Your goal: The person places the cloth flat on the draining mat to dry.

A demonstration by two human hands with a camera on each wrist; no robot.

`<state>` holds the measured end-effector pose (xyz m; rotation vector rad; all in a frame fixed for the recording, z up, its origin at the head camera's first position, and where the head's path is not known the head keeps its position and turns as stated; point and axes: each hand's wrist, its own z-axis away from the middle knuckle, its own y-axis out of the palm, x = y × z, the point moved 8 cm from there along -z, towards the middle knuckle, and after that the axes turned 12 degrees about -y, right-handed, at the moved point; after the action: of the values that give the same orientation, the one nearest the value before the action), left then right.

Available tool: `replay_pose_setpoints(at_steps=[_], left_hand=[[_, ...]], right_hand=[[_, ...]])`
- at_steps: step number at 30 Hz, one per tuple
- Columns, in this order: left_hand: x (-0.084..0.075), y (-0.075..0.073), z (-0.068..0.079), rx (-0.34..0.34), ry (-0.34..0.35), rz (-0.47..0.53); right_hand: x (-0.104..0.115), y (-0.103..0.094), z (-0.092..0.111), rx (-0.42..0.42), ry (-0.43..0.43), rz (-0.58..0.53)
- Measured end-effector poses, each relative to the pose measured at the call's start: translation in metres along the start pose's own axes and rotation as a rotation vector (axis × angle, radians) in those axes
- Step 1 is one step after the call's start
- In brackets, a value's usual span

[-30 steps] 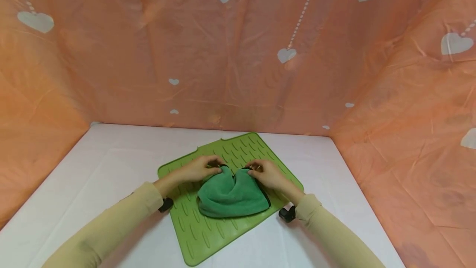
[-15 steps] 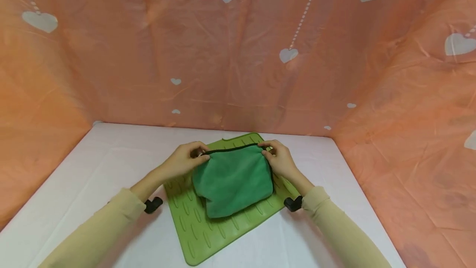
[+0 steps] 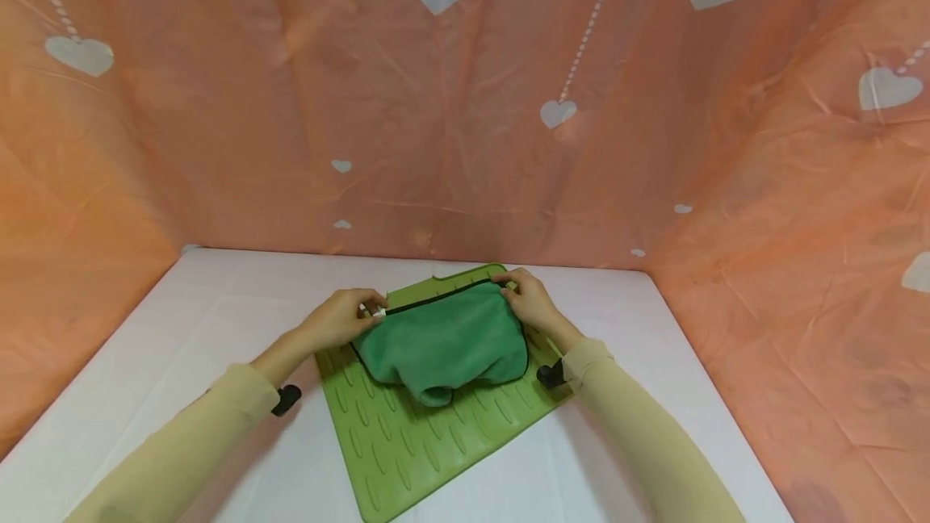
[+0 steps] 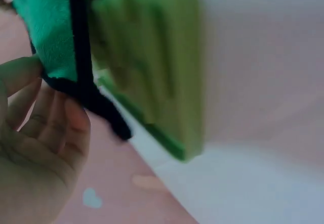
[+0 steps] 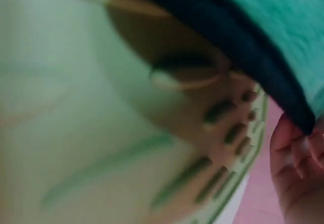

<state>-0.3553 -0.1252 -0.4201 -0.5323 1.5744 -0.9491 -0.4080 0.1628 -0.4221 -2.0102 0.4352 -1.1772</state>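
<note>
A green cleaning cloth with black edging hangs between my two hands over a ribbed light-green mat. Its top edge is stretched taut, while the lower part sags in folds close over the mat. My left hand pinches the upper left corner between thumb and fingers; a small white piece shows at those fingertips. In the left wrist view the black-edged corner of the cloth runs out past the fingers. The upper right corner is pinched by my right hand, seen with the black border in the right wrist view.
The mat lies at an angle on a white tabletop. An orange sheet with white hearts rises behind the table and along both sides. A black wrist device sits under each forearm.
The cloth was bunched with both hands close together; the hands drew apart and spread its top edge. Since then the left hand has shifted left and slightly down, and the lower edge has folded up.
</note>
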Motion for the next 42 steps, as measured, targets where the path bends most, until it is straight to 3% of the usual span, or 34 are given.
replay_pose_setpoints(at_steps=[5,9,14,17,22,26,33,42], left_hand=[[0.005,0.015,-0.002,0.034,0.006,-0.151],[0.008,0.011,0.002,0.000,0.005,-0.130],[0.019,-0.007,0.015,-0.068,-0.024,-0.006],[0.028,-0.012,0.021,-0.066,-0.049,0.047],[0.040,-0.004,0.026,0.000,-0.087,0.056],[0.043,0.004,0.025,0.031,-0.102,0.044],[0.043,0.005,0.024,0.011,-0.122,0.049],[0.036,-0.016,0.021,-0.060,-0.113,0.117]], right_hand=[[-0.010,0.019,-0.006,0.137,0.027,0.034],[-0.009,0.021,-0.002,0.180,0.030,0.016],[-0.001,0.010,0.015,0.162,0.037,-0.010],[-0.001,0.005,0.029,0.173,0.067,-0.041],[0.000,0.002,0.050,0.172,0.143,-0.104],[0.001,0.005,0.058,0.155,0.132,-0.127],[0.008,0.003,0.055,0.093,0.080,-0.104],[-0.002,-0.013,0.030,0.005,0.106,-0.085]])
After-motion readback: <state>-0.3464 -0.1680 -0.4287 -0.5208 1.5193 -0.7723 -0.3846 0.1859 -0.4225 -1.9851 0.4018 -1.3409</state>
